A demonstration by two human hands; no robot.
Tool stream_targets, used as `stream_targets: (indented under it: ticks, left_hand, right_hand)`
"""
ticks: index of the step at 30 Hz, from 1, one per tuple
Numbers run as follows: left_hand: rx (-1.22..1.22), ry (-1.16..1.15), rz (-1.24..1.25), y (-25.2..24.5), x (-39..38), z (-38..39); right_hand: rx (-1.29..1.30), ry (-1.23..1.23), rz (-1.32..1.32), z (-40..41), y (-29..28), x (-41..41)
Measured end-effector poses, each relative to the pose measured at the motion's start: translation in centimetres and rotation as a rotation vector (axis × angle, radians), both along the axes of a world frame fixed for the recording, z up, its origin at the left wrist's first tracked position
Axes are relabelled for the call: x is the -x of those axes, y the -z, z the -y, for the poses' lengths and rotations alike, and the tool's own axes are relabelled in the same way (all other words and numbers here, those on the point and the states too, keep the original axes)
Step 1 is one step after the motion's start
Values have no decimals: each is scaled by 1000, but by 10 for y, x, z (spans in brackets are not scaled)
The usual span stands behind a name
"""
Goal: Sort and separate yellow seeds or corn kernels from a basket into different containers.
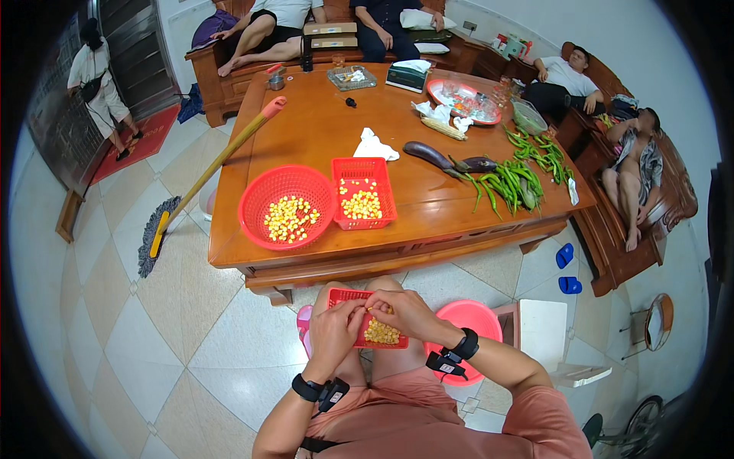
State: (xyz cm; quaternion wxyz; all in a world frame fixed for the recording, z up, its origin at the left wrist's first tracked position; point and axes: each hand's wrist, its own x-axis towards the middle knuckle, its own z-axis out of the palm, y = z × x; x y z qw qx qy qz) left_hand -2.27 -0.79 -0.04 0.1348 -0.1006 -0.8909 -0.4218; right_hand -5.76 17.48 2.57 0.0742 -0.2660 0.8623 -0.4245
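Observation:
A small red plastic basket (395,346) rests on my thighs, with loose yellow corn kernels (382,331) heaped toward its near right side. My left hand (343,322) and my right hand (406,312) meet above it, fingertips pinched together. Between the fingertips shows a tiny yellow bit, apparently a corn kernel (370,308). My fingers hide part of the basket's inside. On the wooden table (309,126) ahead, a round red colander (248,195) stands beside a rectangular red basket (391,198); both contain kernels.
Eggplants (427,154), green peppers (510,182) and a corn cob (444,128) lie on the table's right side. A mop (221,158) leans against its left edge. A pink basin (470,315) sits by my right knee. Several people sit around; one person (100,86) stands near the door.

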Motion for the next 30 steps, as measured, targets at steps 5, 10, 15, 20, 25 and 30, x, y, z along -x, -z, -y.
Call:
stream_targets:
  ticks: [5,10,15,20,25,30]
  left_hand:
    - [20,-3,18,-3,-1,0]
    - [42,-12,39,-1,-1,1]
    - [36,5,27,-3,1,-2]
    - [4,-7,33,-2,-3,3]
    - [8,19,-7,-5,-1,-3]
    - [40,11,17,-5,-2,0]
  right_hand:
    - [-19,-17,-17,0,-1,1]
    - [12,-18,-20,0,2,2]
    - [10,-12,-27,-3,2,3]
    - [14,-42,-120,7,2,4]
    - [58,6,-22,0,-1,1]
    - [64,-15,-17,2,0,1]
